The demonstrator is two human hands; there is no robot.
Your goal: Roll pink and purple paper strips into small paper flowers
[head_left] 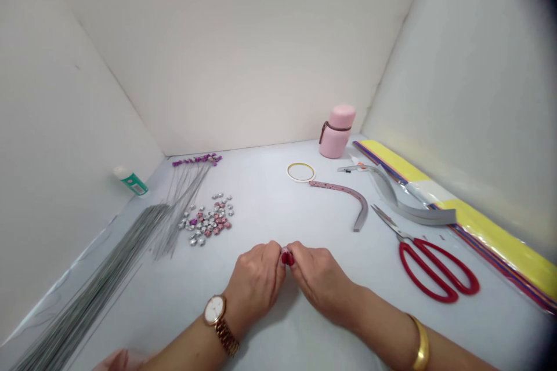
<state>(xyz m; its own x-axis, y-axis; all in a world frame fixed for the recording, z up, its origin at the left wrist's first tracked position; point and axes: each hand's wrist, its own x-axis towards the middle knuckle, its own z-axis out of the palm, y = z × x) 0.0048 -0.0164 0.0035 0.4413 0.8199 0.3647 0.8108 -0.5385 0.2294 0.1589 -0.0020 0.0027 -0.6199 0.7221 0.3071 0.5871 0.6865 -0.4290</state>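
My left hand (257, 272) and my right hand (319, 277) meet at the middle front of the white table, fingertips together. Between them they pinch a tiny pink piece (285, 250), mostly hidden by the fingers and the red thumbnails. To the left of my left hand lies a loose pile of small silver and pink folded stars (217, 224). A curved pink and grey paper strip (343, 190) rests beyond my right hand. Red-handled scissors (404, 236) lie open to the right.
Grey wires (100, 284) cover the left side, with purple-tipped wires (191, 171) behind. A glue container (133, 181) is at the left wall. Farther back are a tape roll (301, 172) and pink bottle (336, 133). Grey strips (391, 200) and yellow packs (487, 232) lie right.
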